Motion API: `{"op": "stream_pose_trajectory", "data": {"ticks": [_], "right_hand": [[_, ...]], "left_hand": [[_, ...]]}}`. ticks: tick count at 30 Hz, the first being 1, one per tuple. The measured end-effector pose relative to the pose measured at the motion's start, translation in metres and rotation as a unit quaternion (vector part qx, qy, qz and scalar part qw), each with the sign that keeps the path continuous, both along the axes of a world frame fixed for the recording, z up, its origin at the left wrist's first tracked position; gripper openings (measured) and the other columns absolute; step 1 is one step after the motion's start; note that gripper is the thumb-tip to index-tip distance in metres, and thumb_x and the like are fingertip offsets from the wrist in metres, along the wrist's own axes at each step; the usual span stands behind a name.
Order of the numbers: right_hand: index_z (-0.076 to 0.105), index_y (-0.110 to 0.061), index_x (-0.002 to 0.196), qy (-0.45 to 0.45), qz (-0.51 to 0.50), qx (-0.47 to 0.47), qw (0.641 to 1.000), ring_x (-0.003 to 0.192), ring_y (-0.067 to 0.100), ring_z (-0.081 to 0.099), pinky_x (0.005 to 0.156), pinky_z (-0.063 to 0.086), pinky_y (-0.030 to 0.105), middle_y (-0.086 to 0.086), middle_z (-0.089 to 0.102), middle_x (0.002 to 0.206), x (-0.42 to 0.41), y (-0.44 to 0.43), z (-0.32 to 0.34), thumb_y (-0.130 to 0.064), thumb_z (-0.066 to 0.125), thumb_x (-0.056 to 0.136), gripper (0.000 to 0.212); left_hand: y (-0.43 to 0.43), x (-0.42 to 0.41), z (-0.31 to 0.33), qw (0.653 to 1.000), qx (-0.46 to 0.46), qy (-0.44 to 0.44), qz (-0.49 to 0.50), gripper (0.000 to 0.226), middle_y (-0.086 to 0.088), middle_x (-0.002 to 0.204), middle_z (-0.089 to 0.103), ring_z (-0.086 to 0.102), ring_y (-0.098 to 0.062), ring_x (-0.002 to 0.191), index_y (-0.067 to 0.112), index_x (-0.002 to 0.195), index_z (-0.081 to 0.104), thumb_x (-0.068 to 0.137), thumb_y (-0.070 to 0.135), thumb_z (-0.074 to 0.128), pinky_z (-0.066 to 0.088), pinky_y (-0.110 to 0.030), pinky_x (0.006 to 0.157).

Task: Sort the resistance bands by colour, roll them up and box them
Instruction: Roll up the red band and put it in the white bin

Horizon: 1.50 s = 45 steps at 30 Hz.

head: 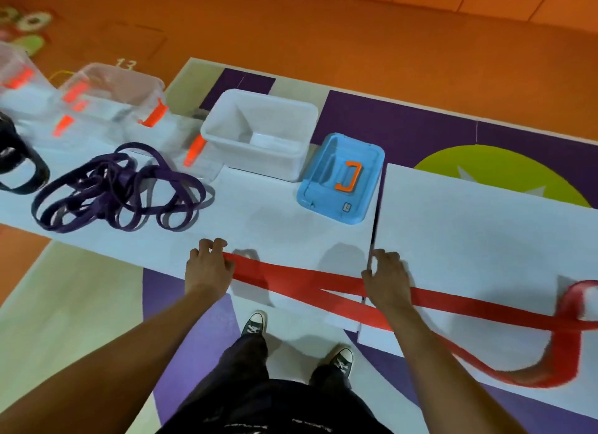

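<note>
In the head view, the red band (307,281) runs across the lower middle of the frame, along the near edge of the white table (469,226). Our left hand (208,265) is at the band's left end, with its fingers curled over it and pinching it against the tabletop. Our right hand (386,278) lies on top of the band further right, at the seam where two tabletops meet. The band passes under its palm. Its fingers are bent, but we cannot tell whether it grips the band or only presses on it. Between the two hands the band's strands cross each other. Right of our right hand the band reaches a loop at the right edge of the frame, then sags off the table's near edge toward lower right.

Above our hands, near the centre, stands an open white bin (262,132), and inside it we see only its own pale bottom. Just right of it lies a blue lid (323,187) with an orange handle (348,176). At upper left are clear boxes (110,94) with orange latches, too blurred to show their contents. A tangle of purple bands (119,187) lies on the table at centre left, and a black band (19,162) lies at the left edge.
</note>
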State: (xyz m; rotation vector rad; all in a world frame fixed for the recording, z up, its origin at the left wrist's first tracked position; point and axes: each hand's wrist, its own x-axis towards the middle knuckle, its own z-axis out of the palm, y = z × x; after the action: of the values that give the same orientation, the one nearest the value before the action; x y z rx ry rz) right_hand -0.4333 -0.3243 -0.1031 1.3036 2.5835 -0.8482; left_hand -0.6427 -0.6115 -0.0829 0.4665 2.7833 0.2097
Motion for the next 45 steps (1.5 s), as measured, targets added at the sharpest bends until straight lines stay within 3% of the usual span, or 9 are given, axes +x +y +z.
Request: {"op": "stream_pose_trajectory", "data": {"ticks": [10,13,17,23,28,32,36,42,45], "right_hand": [[0.046,-0.02,0.143,-0.163,0.201,0.037,0.965,0.128,0.033,0.049,0.112,0.035,0.048,0.009,0.054,0.137,-0.102,-0.129,-0.018,-0.038,0.05,0.095,0.051],[0.043,-0.025,0.147,-0.167,0.211,0.025,0.963,0.136,0.031,0.044,0.114,0.031,0.047,0.006,0.05,0.144,-0.107,-0.153,-0.016,-0.045,0.054,0.091,0.06],[0.035,-0.026,0.151,-0.217,0.208,0.051,0.952,0.144,0.03,0.034,0.12,0.012,0.062,0.005,0.042,0.151,-0.109,-0.171,-0.013,-0.042,0.06,0.091,0.067],[0.049,-0.022,0.139,-0.216,0.213,0.108,0.947,0.134,0.033,0.043,0.12,0.015,0.06,0.008,0.048,0.139,-0.113,-0.159,-0.009,-0.028,0.065,0.085,0.057],[0.046,-0.021,0.138,-0.203,0.231,0.093,0.947,0.135,0.031,0.046,0.116,0.022,0.06,0.006,0.052,0.139,-0.099,-0.147,-0.01,-0.039,0.064,0.091,0.053],[0.052,-0.023,0.131,-0.142,0.187,0.101,0.967,0.117,0.031,0.059,0.102,0.041,0.049,0.003,0.061,0.121,-0.091,-0.13,-0.002,-0.044,0.058,0.092,0.044],[0.058,-0.032,0.128,-0.094,0.141,0.121,0.978,0.109,0.028,0.06,0.097,0.046,0.044,0.002,0.059,0.114,-0.095,-0.095,0.031,-0.051,0.062,0.09,0.043],[0.056,-0.037,0.135,-0.002,0.132,0.085,0.988,0.109,0.025,0.062,0.093,0.05,0.036,0.003,0.049,0.122,-0.117,-0.066,0.086,-0.056,0.07,0.084,0.056],[0.048,-0.037,0.143,-0.045,0.159,0.083,0.983,0.116,0.028,0.06,0.098,0.045,0.039,0.006,0.048,0.128,-0.124,-0.067,0.09,-0.068,0.068,0.079,0.074]], "left_hand": [[-0.029,-0.062,-0.019,0.982,-0.044,-0.183,0.004,0.051,-0.017,0.129,0.055,0.053,-0.039,0.12,0.01,0.132,0.049,0.1,0.049,0.043,0.045,-0.048,0.097],[-0.035,-0.072,-0.026,0.966,-0.036,-0.256,0.024,0.055,-0.017,0.114,0.066,0.063,-0.037,0.106,0.005,0.118,0.059,0.098,0.054,0.046,0.051,-0.039,0.088],[-0.034,-0.077,-0.025,0.957,0.001,-0.288,0.034,0.041,-0.005,0.079,0.064,0.061,-0.022,0.07,0.008,0.089,0.063,0.095,0.048,0.057,0.042,-0.028,0.055],[-0.027,-0.075,-0.006,0.944,0.132,-0.297,0.047,0.029,-0.006,0.076,0.067,0.063,-0.024,0.069,0.013,0.08,0.063,0.093,0.039,0.069,0.048,-0.032,0.061],[-0.027,-0.086,0.011,0.943,0.19,-0.275,0.007,0.032,-0.011,0.089,0.073,0.07,-0.033,0.088,0.01,0.095,0.068,0.094,0.042,0.067,0.058,-0.053,0.086],[-0.012,-0.085,0.034,0.941,0.235,-0.242,0.0,0.03,-0.004,0.101,0.072,0.07,-0.027,0.093,0.011,0.108,0.067,0.096,0.038,0.066,0.058,-0.046,0.087],[0.011,-0.085,0.061,0.944,0.292,-0.152,0.002,0.017,0.005,0.083,0.065,0.065,-0.02,0.075,0.012,0.103,0.065,0.098,0.028,0.064,0.043,-0.025,0.063],[0.041,-0.099,0.109,0.9,0.434,-0.022,0.04,0.013,0.001,0.098,0.07,0.064,-0.019,0.081,0.022,0.102,0.067,0.094,0.032,0.069,0.051,-0.033,0.076],[0.047,-0.107,0.128,0.894,0.446,-0.004,0.029,0.015,0.002,0.101,0.07,0.065,-0.014,0.083,0.019,0.103,0.069,0.093,0.03,0.071,0.054,-0.035,0.08]]}}
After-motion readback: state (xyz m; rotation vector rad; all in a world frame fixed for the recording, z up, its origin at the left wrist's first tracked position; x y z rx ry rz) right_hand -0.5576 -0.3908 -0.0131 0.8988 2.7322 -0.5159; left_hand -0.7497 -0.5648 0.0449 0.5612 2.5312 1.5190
